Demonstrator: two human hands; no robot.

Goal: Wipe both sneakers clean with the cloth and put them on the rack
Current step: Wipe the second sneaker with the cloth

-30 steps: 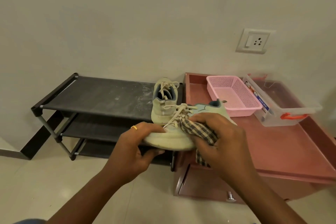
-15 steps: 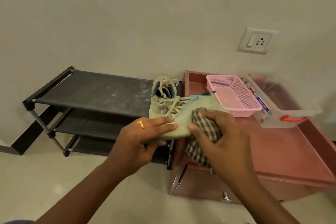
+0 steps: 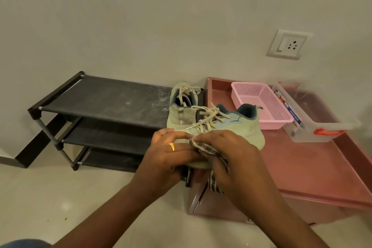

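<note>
The left hand (image 3: 167, 155) curls round the toe of a pale green sneaker (image 3: 237, 127), thumb apparently underneath. The right hand (image 3: 227, 155) clutches the checked cloth (image 3: 203, 146) against its side. Behind, the other sneaker (image 3: 181, 115) sits atop the rack (image 3: 104, 100).

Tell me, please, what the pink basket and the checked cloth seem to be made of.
The pink perforated basket looks like moulded plastic, matt: its walls are a regular grid of small holes. The dark checked cloth seems soft woven fabric, perhaps cotton: it folds and hangs limp.
</note>
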